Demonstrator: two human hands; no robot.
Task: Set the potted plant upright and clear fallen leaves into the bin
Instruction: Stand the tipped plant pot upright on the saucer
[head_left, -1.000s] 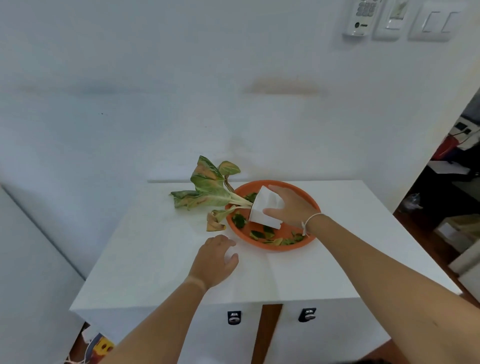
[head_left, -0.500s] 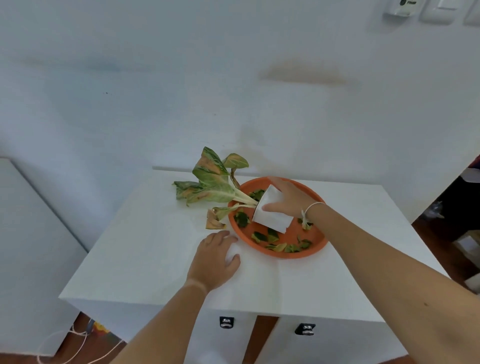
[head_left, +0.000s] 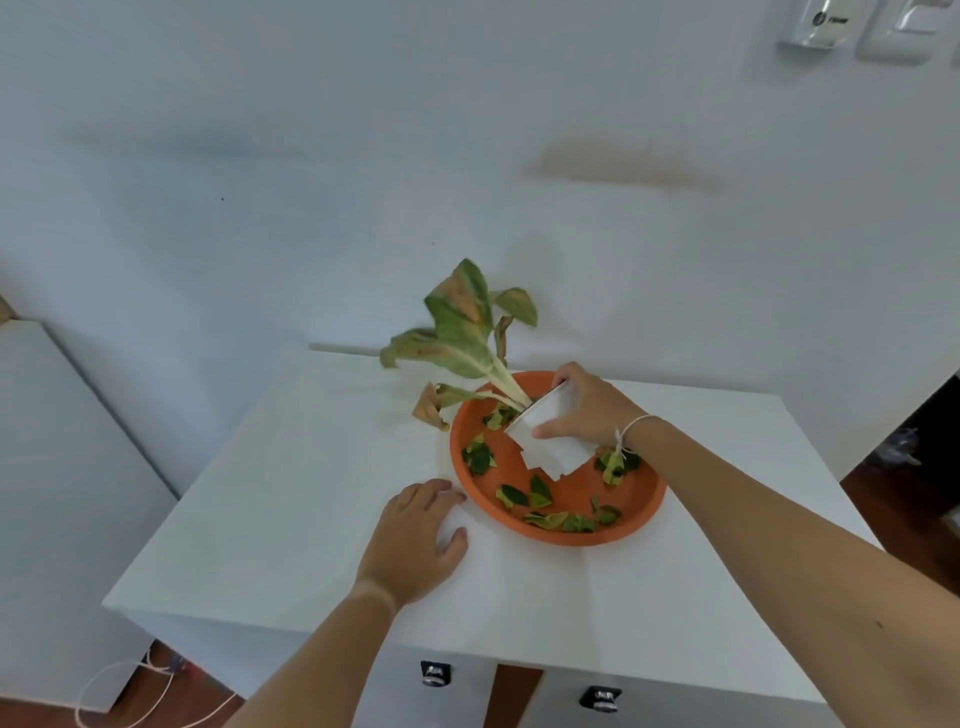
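My right hand (head_left: 584, 410) wraps its fingers round the tilted white plastic plant pot (head_left: 550, 439) in the round orange tray (head_left: 644, 512) mid-frame, to stand it up, while my flat, empty left hand (head_left: 415, 535) steadies me on the white table (head_left: 270, 525).

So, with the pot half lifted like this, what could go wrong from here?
1. The right hand grips the white pot while it is tilted, mouth toward the leaves; soil, if any is inside, might spill into the orange tray.
2. The long leaves hang out sideways, so their weight may tip the pot over again.
3. The left hand rests on the table beside the tray and could nudge it.
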